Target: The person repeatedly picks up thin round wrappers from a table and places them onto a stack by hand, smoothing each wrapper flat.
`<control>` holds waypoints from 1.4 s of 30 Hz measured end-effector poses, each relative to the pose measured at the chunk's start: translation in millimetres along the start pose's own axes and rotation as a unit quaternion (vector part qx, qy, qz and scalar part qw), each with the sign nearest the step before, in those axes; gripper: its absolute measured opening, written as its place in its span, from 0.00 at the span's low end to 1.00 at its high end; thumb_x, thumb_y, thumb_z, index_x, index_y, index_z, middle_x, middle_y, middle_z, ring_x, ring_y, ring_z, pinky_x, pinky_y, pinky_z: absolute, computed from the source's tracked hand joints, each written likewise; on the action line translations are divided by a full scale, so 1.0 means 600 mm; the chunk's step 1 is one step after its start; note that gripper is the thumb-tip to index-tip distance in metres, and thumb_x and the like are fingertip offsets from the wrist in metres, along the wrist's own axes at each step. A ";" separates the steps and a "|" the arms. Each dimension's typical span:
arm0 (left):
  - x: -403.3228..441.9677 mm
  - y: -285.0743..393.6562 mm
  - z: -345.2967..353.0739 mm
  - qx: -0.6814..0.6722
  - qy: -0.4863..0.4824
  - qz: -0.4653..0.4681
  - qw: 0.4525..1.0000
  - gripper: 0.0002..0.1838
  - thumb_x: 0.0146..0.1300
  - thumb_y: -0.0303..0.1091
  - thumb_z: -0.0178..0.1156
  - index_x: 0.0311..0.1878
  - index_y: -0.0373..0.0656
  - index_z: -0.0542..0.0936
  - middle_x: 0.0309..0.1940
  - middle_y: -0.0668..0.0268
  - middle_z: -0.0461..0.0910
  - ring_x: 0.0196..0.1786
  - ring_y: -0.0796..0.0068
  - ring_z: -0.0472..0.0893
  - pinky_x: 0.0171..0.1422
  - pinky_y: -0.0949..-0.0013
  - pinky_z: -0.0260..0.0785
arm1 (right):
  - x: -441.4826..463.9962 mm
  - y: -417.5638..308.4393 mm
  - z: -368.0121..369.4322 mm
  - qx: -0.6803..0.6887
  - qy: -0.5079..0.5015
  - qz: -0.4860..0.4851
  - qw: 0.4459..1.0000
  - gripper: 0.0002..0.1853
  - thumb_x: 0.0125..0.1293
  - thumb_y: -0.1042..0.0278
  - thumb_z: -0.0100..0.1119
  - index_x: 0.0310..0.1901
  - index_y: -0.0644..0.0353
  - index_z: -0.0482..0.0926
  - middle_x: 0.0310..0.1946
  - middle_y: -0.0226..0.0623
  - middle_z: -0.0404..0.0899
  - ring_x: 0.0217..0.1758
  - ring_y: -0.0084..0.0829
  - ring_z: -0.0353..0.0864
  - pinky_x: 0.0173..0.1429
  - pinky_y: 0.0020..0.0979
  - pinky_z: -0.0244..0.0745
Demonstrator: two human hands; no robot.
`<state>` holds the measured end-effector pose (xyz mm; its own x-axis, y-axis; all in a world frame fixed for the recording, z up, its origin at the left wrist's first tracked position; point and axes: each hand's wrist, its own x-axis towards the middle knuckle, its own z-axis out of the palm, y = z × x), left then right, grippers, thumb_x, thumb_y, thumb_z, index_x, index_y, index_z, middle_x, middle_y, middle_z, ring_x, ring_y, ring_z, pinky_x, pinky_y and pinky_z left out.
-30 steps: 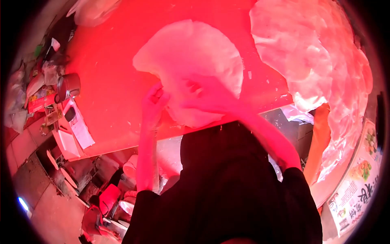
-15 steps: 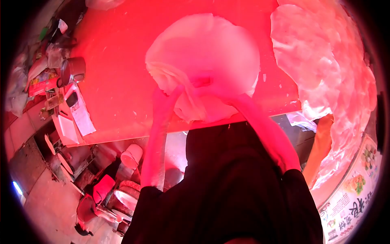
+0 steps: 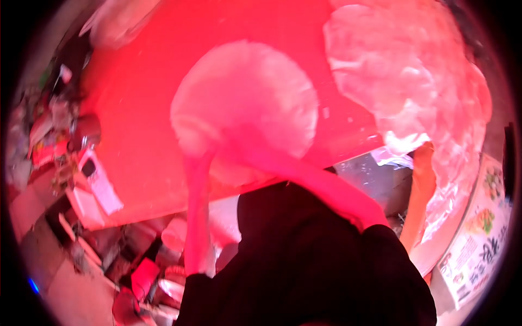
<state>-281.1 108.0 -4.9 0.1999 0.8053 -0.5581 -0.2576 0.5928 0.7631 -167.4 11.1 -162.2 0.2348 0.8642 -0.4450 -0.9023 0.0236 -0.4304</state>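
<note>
A round, thin, pale sheet like a large pancake (image 3: pixel 250 81) lies on the red-lit table (image 3: pixel 130 136) in front of me. My left hand (image 3: pixel 200 149) is at its near left edge. My right hand (image 3: pixel 242 142) is over its lower middle, close to the left one. Motion and the strong red light smear the fingers of both hands, so their grip is hidden. Faint crease lines run across the sheet's lower left part.
To the right, a large heap of similar thin sheets (image 3: pixel 391 70) hangs over the table edge. A phone-like dark item (image 3: pixel 88 167) and a metal container (image 3: pixel 86 132) are at the left. A printed sign (image 3: pixel 478 239) stands lower right.
The bunched fold at the sheet's lower left has flattened, and its outline looks rounder. My right hand has moved left and down in view. The whole view has shifted and tilted.
</note>
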 end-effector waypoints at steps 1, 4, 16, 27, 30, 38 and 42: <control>-0.002 0.002 -0.002 -0.010 -0.021 -0.002 1.000 0.20 0.63 0.19 0.65 0.59 0.37 0.80 0.53 0.57 0.83 0.56 0.62 0.83 0.56 0.59 0.82 | 0.009 -0.053 0.007 -0.012 0.004 -0.020 1.000 0.22 0.81 0.59 0.52 0.70 0.59 0.69 0.61 0.39 0.77 0.62 0.34 0.78 0.62 0.33 0.78; -0.003 0.016 -0.016 -0.033 -0.062 0.008 0.998 0.20 0.63 0.19 0.65 0.59 0.37 0.80 0.53 0.57 0.83 0.56 0.62 0.83 0.56 0.59 0.82 | 0.076 -0.151 0.104 -0.093 -0.045 -0.081 0.991 0.20 0.80 0.61 0.54 0.67 0.60 0.71 0.58 0.39 0.78 0.60 0.33 0.79 0.60 0.33 0.78; -0.014 0.023 -0.017 -0.077 -0.115 0.043 0.989 0.20 0.63 0.18 0.65 0.59 0.37 0.81 0.53 0.57 0.83 0.56 0.61 0.83 0.57 0.59 0.82 | 0.214 -0.962 0.255 -0.350 -0.224 -0.209 0.885 0.12 0.73 0.67 0.59 0.53 0.64 0.82 0.44 0.38 0.85 0.50 0.30 0.85 0.53 0.33 0.81; -0.014 0.026 -0.054 -0.104 -0.106 0.048 0.988 0.20 0.62 0.18 0.64 0.59 0.37 0.81 0.53 0.57 0.83 0.56 0.61 0.83 0.57 0.59 0.82 | 0.090 -1.107 0.082 -0.345 -0.012 -0.272 0.898 0.13 0.70 0.74 0.62 0.55 0.64 0.82 0.48 0.39 0.84 0.51 0.31 0.84 0.55 0.33 0.82; -0.013 0.017 -0.045 -0.111 -0.094 0.048 0.988 0.20 0.62 0.17 0.64 0.58 0.38 0.81 0.53 0.57 0.83 0.56 0.61 0.83 0.57 0.59 0.82 | 0.108 -0.933 -0.082 -0.374 0.213 -0.288 0.855 0.11 0.69 0.71 0.64 0.49 0.66 0.82 0.42 0.39 0.84 0.38 0.32 0.87 0.42 0.35 0.85; 0.016 0.022 0.016 -0.036 0.002 0.032 0.999 0.20 0.62 0.17 0.64 0.58 0.38 0.81 0.53 0.57 0.83 0.57 0.61 0.83 0.57 0.59 0.82 | 0.088 -0.546 -0.170 -0.351 0.027 -0.147 0.924 0.14 0.69 0.71 0.64 0.54 0.65 0.80 0.42 0.36 0.84 0.45 0.29 0.86 0.46 0.30 0.83; 0.015 0.014 0.009 -0.011 0.050 0.034 0.998 0.20 0.62 0.17 0.64 0.58 0.38 0.81 0.53 0.57 0.83 0.57 0.61 0.83 0.57 0.59 0.82 | 0.087 -0.449 -0.167 -0.341 0.025 -0.103 0.934 0.15 0.69 0.70 0.64 0.54 0.65 0.80 0.41 0.36 0.85 0.44 0.29 0.86 0.46 0.31 0.83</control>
<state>-276.1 119.9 -1.6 0.0871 0.8397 -0.5360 -0.2877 0.5363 0.7935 124.1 -0.2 -148.3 0.4089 0.8521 -0.3266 -0.4008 -0.1538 -0.9032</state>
